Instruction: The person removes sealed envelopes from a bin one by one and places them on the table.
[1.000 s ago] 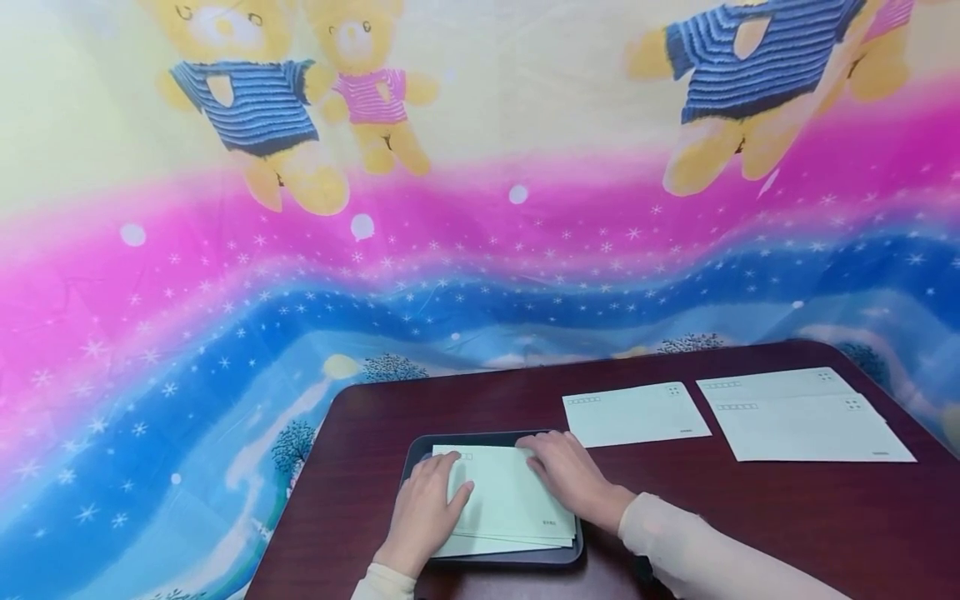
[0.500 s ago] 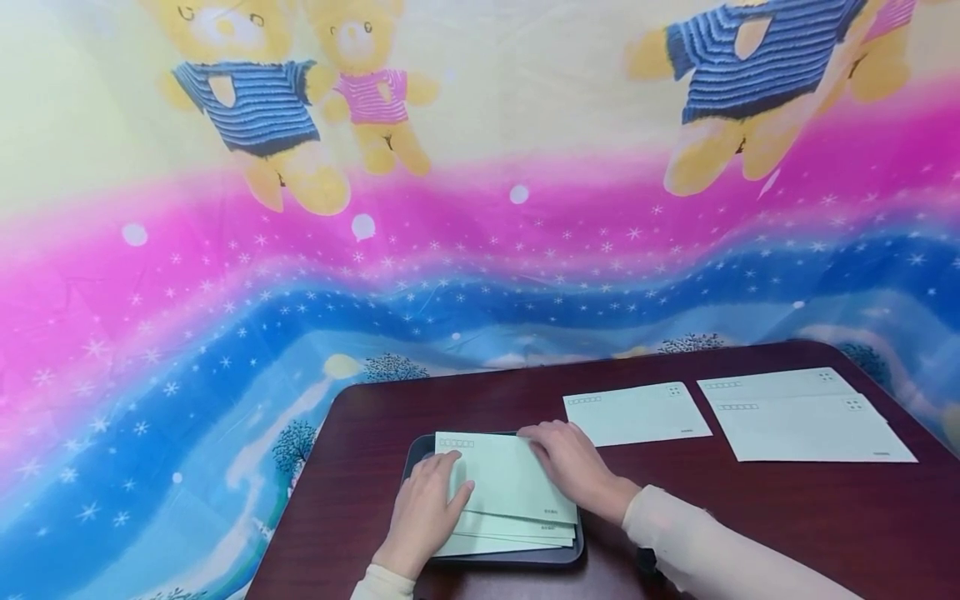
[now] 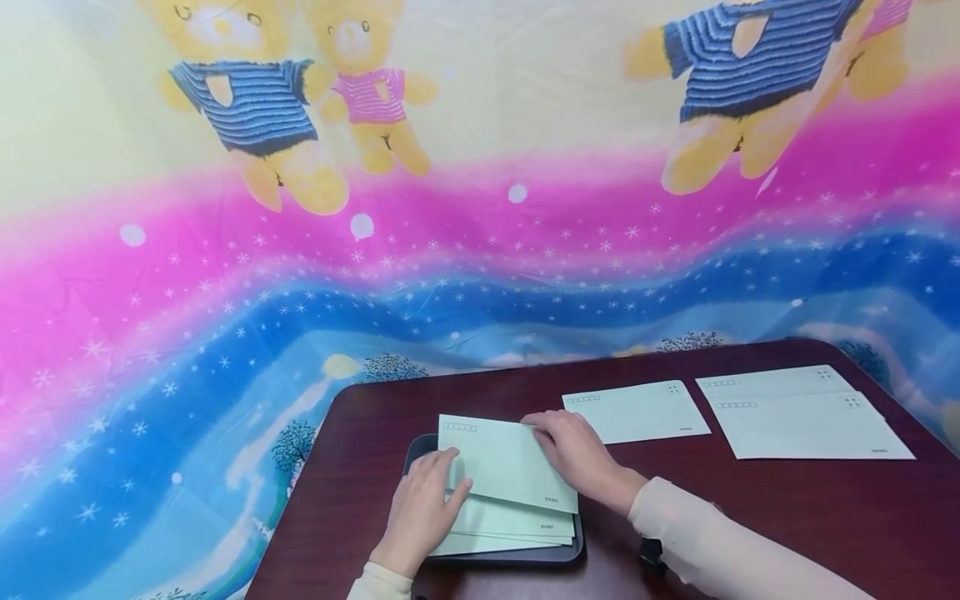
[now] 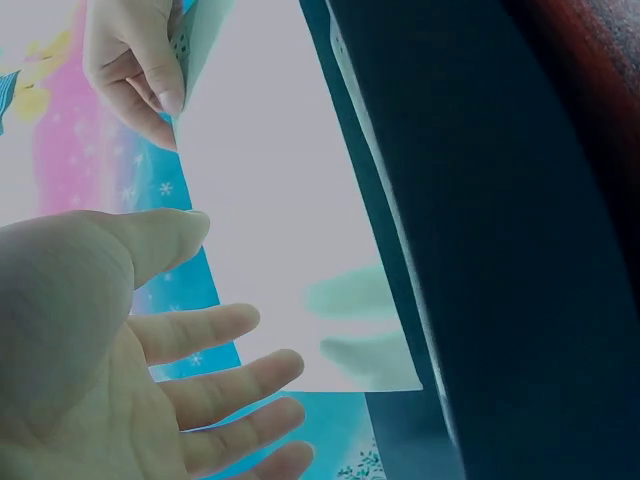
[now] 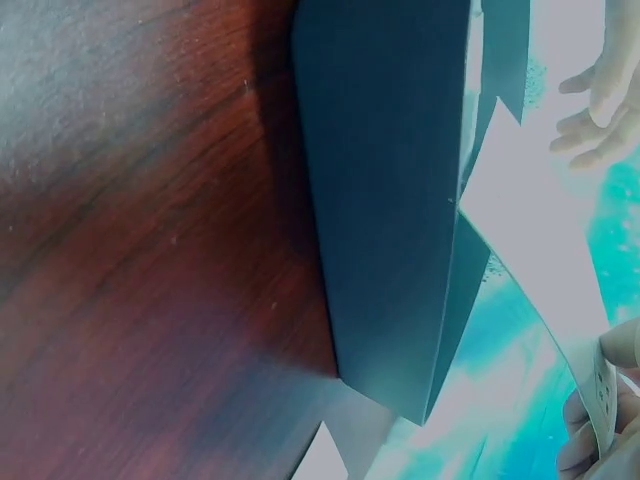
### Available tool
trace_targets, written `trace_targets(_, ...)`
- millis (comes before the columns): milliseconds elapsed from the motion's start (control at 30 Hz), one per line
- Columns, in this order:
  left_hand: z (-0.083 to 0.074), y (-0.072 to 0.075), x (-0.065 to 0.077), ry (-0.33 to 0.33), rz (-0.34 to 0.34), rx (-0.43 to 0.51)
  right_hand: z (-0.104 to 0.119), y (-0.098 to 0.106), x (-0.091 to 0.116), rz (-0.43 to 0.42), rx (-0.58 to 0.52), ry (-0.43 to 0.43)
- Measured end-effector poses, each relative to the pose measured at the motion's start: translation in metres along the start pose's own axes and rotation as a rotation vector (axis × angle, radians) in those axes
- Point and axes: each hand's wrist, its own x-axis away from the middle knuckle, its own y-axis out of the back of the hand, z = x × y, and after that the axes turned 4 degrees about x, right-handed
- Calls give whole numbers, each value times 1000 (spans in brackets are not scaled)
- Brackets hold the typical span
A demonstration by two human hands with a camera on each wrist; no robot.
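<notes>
A pale green envelope [image 3: 498, 457] with a printed row of small boxes is lifted at its far edge above a dark tray [image 3: 415, 452]. My right hand [image 3: 581, 454] pinches this envelope at its far right corner, thumb on top, as the right wrist view also shows. More envelopes [image 3: 517, 521] lie stacked beneath it in the tray. Over the tray's left side is my left hand [image 3: 423, 510], its fingers extended beside the lifted envelope. In the left wrist view that hand's fingers [image 4: 215, 392] are spread and hold nothing.
On the dark red wooden table [image 3: 375, 458], a single envelope [image 3: 637, 414] lies behind and right of the tray. Two overlapping envelopes [image 3: 817, 429] lie farther right. A cloth backdrop [image 3: 480, 208] printed with bears hangs behind the table.
My right hand has raised the top envelope and drawn it up and away from the stack, uncovering more of the envelopes below. My left hand has stayed nearly in place.
</notes>
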Motion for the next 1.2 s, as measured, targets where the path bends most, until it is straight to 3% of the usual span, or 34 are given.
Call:
trace_targets(267,-3,2,-2,-5,4,10,1,7,-1,33,-1,-58)
trace_targets(1200,-14,3,-3,-13,6,7,-13,30,3,-15,24,-82)
